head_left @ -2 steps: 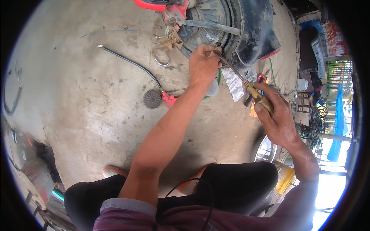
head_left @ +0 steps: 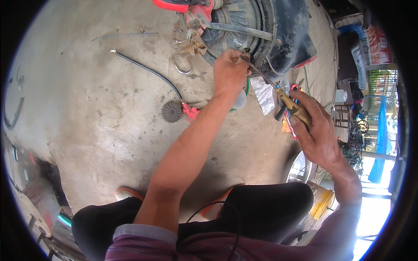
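While my left hand (head_left: pixel 230 71) pinches the thin dark nozzle tip (head_left: pixel 249 62) against the far black rubber wheel (head_left: pixel 265 30), my right hand (head_left: pixel 318 130) stays wrapped around the brass-coloured torch handle (head_left: pixel 296 108), steadying it.

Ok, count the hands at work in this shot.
2. The left hand is up at the wheel, fingers on the thin nozzle tip. The right hand grips the brass tool lower right.

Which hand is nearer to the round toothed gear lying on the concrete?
Left. The left hand is up at the wheel, above and to the right of the gear. The right hand grips a brass-handled tool much farther off to the right.
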`<state>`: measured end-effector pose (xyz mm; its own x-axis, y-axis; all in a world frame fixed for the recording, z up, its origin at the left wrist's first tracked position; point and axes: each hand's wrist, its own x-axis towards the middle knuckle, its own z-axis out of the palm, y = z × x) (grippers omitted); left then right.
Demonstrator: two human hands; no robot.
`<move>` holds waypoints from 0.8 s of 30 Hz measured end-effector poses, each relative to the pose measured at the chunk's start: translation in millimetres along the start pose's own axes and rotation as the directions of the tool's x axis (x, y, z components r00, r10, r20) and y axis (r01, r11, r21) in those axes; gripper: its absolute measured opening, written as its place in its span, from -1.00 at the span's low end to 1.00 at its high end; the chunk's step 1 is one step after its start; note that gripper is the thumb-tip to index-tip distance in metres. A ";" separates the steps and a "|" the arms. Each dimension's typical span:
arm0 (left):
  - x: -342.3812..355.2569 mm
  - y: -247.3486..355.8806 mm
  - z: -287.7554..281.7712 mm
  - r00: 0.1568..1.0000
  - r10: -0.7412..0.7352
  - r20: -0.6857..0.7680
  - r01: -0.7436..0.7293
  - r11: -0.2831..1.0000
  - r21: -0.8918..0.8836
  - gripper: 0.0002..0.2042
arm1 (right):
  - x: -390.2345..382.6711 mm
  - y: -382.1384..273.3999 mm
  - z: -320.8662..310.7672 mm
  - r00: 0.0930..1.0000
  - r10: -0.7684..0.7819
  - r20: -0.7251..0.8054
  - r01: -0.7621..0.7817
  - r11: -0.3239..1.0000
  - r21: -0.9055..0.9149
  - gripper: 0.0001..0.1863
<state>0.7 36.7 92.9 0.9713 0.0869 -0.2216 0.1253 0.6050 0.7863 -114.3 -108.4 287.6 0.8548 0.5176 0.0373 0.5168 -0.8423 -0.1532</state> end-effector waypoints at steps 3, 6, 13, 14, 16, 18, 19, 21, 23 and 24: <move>6.2 -3.4 -0.7 0.999 0.041 -0.019 -0.040 0.997 0.066 -0.85 | 21.1 -21.4 -22.9 0.995 0.022 0.096 -0.007 0.988 -0.154 -0.45; 7.4 -15.5 -5.7 0.999 0.008 -0.047 -0.004 0.997 0.077 -0.88 | 43.7 -39.2 -28.9 0.979 0.066 0.195 0.011 0.930 -0.368 -0.50; 29.7 -55.7 -27.6 0.975 0.217 -0.046 -0.175 0.879 0.444 -0.83 | 86.0 -38.7 -11.9 0.948 -0.098 0.302 0.256 0.798 -0.545 -0.72; 34.4 -59.1 -34.3 0.977 0.211 -0.038 -0.172 0.877 0.448 -0.81 | 95.2 -41.6 -9.0 0.939 -0.095 0.330 0.275 0.783 -0.557 -0.77; 45.3 -65.6 -47.3 0.983 0.184 -0.008 -0.163 0.888 0.429 -0.78 | 112.2 -45.6 -3.3 0.921 -0.091 0.379 0.311 0.758 -0.574 -0.85; 51.7 -66.5 -54.6 0.989 0.137 0.047 -0.145 0.919 0.366 -0.77 | 129.3 -39.4 3.1 0.894 -0.075 0.442 0.343 0.750 -0.566 -0.78; 52.3 -63.8 -56.5 0.996 0.060 0.070 -0.081 0.930 0.358 -0.77 | 136.2 -36.3 5.7 0.879 -0.065 0.472 0.357 0.747 -0.561 -0.74; 48.5 -43.5 -56.2 0.988 -0.097 0.118 0.052 0.939 0.341 -0.76 | 147.9 -35.7 9.0 0.853 -0.021 0.521 0.359 0.750 -0.556 -0.75; 50.6 -39.3 -58.3 0.983 -0.112 0.147 0.051 0.930 0.364 -0.75 | 154.4 -40.1 10.1 0.836 0.017 0.549 0.349 0.756 -0.554 -0.75; 52.6 -38.2 -61.3 0.980 -0.119 0.158 0.052 0.925 0.377 -0.74 | 157.3 -43.7 8.7 0.831 0.036 0.555 0.337 0.761 -0.554 -0.75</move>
<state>34.5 66.7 15.8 0.9691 -0.1117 -0.2198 0.2422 0.2657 0.9331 -2.9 11.1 291.5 0.7021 0.4835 -0.5227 0.7083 -0.5497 0.4429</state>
